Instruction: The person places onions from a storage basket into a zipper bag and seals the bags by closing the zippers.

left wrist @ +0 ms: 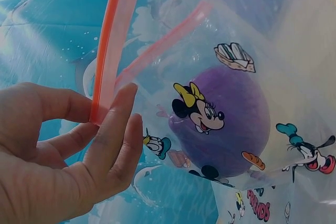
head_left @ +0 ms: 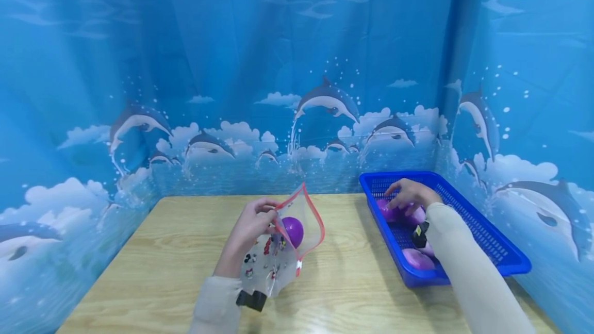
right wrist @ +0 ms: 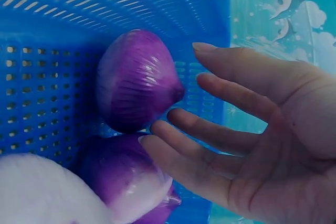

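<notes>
In the head view my left hand (head_left: pixel 250 226) holds up a clear zip bag (head_left: pixel 271 272) with a red-edged mouth and cartoon prints. Thumb and forefinger pinch the bag's edge in the left wrist view, where a purple onion (left wrist: pixel 236 124) shows through the film. My right hand (head_left: pixel 412 195) reaches into a blue slotted basket (head_left: pixel 484 244), fingers spread and slightly bent. Just beyond its fingertips, in the right wrist view, lies a shiny purple onion (right wrist: pixel 136 80). Below it a purple-and-white onion (right wrist: pixel 131 177) sits right at the lower fingers, beside a paler one (right wrist: pixel 42 192).
More onions, among them a pinkish one (head_left: pixel 417 259), lie at the basket's near end. The wooden table (head_left: pixel 343 282) carries the basket on its right side. A blue dolphin-print curtain (head_left: pixel 260 66) encloses the table at the back and sides.
</notes>
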The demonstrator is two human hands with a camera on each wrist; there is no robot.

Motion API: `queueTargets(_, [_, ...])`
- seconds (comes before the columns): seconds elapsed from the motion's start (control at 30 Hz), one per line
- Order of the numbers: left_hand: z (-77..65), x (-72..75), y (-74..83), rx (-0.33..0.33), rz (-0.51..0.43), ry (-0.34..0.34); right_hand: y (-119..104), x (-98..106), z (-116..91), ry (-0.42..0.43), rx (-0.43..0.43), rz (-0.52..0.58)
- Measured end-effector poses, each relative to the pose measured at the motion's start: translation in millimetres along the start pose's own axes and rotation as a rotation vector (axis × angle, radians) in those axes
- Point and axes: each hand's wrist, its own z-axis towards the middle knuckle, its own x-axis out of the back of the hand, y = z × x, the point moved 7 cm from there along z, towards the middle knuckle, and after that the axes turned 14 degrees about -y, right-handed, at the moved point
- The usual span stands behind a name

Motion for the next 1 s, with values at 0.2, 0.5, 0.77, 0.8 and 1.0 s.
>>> queueTargets(0.2, [-0.3,-0.2,0.1,0.004,-0.005,0.002,0,-5,7,-0.001,-0.007,-0.022])
queueTargets(0.5, [-1.3,0.0,0.8,0.013,-0.001,0.002,0,-7,16,0.004,0.003,-0.061])
queueTargets(0.77, [-0.8,1.5,-0.6,0.021,-0.008,0.002,5,-11,21,-0.012,0.033,0.04])
queueTargets(0.8, [-0.6,1.5,-0.6,0.021,-0.008,0.001,5,-11,21,-0.013,0.032,0.048])
queueTargets(1.0, [-1.5,1.4,0.5,0.014,-0.002,0.0,8,-12,21,-0.011,0.012,0.054])
